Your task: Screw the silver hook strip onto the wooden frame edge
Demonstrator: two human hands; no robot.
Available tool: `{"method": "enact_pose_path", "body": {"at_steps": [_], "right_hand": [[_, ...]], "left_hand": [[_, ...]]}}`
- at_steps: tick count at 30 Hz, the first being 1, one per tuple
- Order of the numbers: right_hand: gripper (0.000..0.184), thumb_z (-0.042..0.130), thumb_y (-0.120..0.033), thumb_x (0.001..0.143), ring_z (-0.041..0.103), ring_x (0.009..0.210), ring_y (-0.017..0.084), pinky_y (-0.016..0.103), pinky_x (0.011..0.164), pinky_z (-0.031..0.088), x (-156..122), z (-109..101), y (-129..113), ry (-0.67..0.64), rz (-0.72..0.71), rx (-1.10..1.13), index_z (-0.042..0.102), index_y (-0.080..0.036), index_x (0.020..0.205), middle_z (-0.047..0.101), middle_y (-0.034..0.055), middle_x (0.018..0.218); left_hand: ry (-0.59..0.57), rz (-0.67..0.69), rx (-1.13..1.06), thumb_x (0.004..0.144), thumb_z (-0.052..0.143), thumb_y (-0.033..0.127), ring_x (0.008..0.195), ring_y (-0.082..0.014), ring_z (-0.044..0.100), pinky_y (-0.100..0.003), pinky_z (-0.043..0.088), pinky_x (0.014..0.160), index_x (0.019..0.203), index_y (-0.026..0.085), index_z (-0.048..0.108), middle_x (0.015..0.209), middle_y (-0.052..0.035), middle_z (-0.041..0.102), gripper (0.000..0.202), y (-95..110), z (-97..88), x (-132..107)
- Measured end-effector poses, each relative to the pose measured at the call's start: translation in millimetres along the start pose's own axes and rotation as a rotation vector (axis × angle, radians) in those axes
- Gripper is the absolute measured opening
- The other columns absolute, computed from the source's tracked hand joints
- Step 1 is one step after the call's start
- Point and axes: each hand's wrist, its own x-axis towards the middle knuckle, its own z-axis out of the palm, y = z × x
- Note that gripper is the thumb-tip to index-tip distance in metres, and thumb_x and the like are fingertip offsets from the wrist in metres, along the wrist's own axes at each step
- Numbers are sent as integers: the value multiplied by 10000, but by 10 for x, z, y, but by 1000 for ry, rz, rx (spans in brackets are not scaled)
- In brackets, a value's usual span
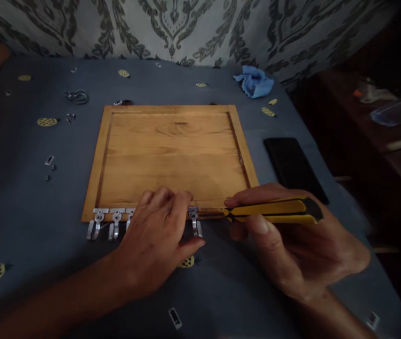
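Observation:
A square wooden board [172, 150] with a raised rim lies flat on the blue cloth. Several metal hooks [96, 223] are fixed along its near edge. My left hand [158, 240] rests over that edge, fingers curled, thumb and fingertips touching one metal hook [195, 222]. My right hand [292, 245] grips a yellow and black screwdriver [274, 211] held level, its tip pointing left at the top of that hook.
A black phone [292, 167] lies right of the board. A crumpled blue cloth [254, 81] sits at the far right. Loose screws and small metal parts [76, 96] are scattered to the left. The table's right edge drops off near dark furniture [380, 122].

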Motion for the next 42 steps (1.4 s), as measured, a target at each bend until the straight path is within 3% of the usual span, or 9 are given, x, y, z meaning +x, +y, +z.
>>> {"method": "enact_pose_path", "body": {"at_steps": [16, 26, 31, 37, 42], "right_hand": [[143, 621, -202, 877, 619, 559, 130, 301, 446, 488, -20, 24, -54, -20, 0, -27, 642, -253, 1010, 715, 27, 918], [132, 612, -175, 884, 595, 524, 102, 275, 453, 501, 24, 56, -69, 175, 39, 42, 654, -237, 993, 690, 9, 891], [112, 600, -191, 900, 613, 542, 87, 242, 483, 524, 14, 104, -42, 102, 66, 70, 648, -234, 991, 681, 15, 943], [86, 582, -205, 919, 622, 557, 68, 225, 507, 523, 8, 142, -25, 26, 86, 122, 644, -236, 968, 670, -3, 924], [73, 579, -248, 922, 621, 545, 74, 231, 480, 517, 4, 153, -26, 11, 123, 165, 645, -236, 952, 671, 3, 929]], "left_hand": [[6, 11, 9, 772, 717, 299, 946, -264, 542, -392, 412, 785, 1028, 212, 449, 988, -51, 624, 380, 15, 18, 3], [0, 21, 2, 749, 770, 344, 974, -275, 543, -407, 429, 800, 1061, 215, 438, 1025, -60, 617, 473, -4, -20, -15], [5, 4, -61, 720, 796, 352, 1018, -278, 548, -415, 445, 822, 1133, 208, 420, 1095, -72, 610, 576, -8, -52, -39], [112, -17, -66, 738, 759, 314, 1023, -287, 572, -433, 455, 830, 1118, 222, 459, 1096, -64, 625, 493, -63, -222, -51], [225, -126, -118, 735, 739, 309, 1076, -276, 590, -429, 457, 891, 1123, 244, 500, 1113, -40, 644, 460, -191, -410, -140]]}}
